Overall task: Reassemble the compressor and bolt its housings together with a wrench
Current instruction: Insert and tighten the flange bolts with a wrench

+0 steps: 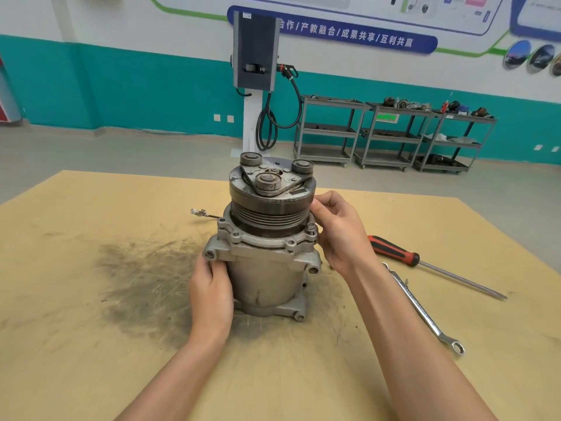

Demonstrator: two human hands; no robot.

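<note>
The grey compressor stands upright in the middle of the table, its dark grooved pulley and clutch plate on top. My left hand grips the left side of the lower housing, just under a mounting ear. My right hand is at the upper right, its fingertips pinching a bolt that stands in the flange of the upper housing. A silver combination wrench lies on the table to the right, apart from both hands.
A red-and-black screwdriver lies beyond the wrench. The table is covered in tan board with a dark grease smear left of the compressor. A small plug on a wire sticks out behind. Grey shelf carts stand by the far wall.
</note>
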